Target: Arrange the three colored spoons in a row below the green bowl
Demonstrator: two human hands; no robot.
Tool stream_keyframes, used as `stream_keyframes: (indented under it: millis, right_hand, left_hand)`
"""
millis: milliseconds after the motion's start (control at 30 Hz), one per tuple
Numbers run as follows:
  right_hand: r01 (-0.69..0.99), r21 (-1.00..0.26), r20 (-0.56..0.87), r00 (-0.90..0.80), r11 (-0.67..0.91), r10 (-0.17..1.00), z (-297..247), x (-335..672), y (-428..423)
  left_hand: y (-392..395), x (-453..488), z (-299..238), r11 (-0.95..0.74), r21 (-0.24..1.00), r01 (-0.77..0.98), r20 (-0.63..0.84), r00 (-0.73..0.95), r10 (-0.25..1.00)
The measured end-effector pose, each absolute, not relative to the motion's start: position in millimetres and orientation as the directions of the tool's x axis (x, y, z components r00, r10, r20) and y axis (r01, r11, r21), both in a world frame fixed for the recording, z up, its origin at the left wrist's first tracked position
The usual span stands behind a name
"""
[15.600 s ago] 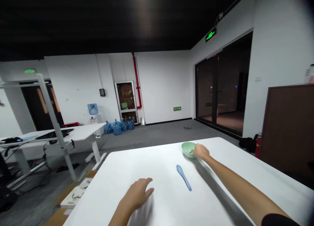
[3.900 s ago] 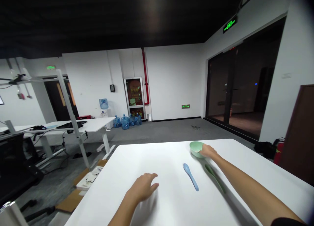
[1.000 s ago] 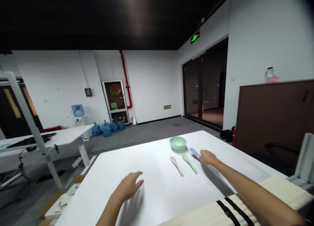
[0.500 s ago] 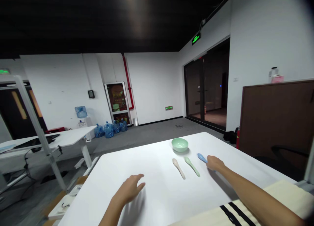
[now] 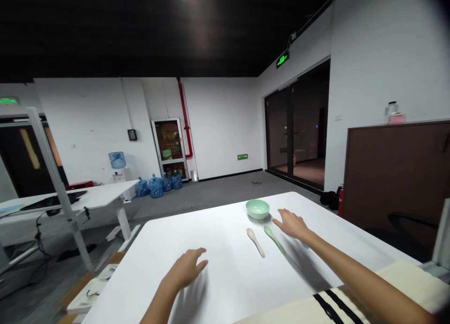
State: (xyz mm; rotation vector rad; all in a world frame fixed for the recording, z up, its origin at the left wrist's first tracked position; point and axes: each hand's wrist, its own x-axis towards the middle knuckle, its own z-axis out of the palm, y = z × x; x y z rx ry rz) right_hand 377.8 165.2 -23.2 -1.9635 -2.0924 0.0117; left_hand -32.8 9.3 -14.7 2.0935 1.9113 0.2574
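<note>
A light green bowl [image 5: 258, 209] stands upright near the far edge of the white table [image 5: 225, 277]. My right hand [image 5: 291, 224] is just right of the bowl, apart from it, with fingers spread and nothing in them. In front of the bowl lie a pale beige spoon [image 5: 255, 243] and, to its right, a green spoon [image 5: 274, 239]. Only a small bit of the blue spoon [image 5: 305, 245] shows beside my right wrist; the arm hides the rest. My left hand [image 5: 188, 269] hovers over the left part of the table, open, holding nothing.
Cream cloth with black stripes [image 5: 337, 303] lies along the near right edge. Left of the table are a box with white trays [image 5: 86, 293] and another white desk [image 5: 105, 192]. A brown cabinet [image 5: 393, 174] and a dark chair [image 5: 411, 221] stand at the right.
My right hand has let go of the blue spoon and moved left and away from me, towards the bowl, its fingers now spread. My left hand has hardly moved.
</note>
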Motion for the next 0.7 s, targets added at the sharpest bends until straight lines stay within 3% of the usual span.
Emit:
stream_keyframes:
  millis: [167, 367, 700]
  right_hand:
    - [0.964, -0.206, 0.259, -0.113, 0.169, 0.959, -33, 357, 144]
    - [0.96, -0.206, 0.163, -0.157, 0.189, 0.974, -59, 357, 138]
    - [0.95, -0.25, 0.134, -0.157, 0.187, 0.978, -58, 359, 135]
  left_hand:
    - [6, -31, -10, -0.073, 0.329, 0.942, -0.062, 0.099, 0.993]
    - [6, -31, -8, -0.068, 0.324, 0.943, -0.06, 0.092, 0.994]
    - [7, -31, -7, -0.071, 0.324, 0.944, -0.063, 0.097, 0.993]
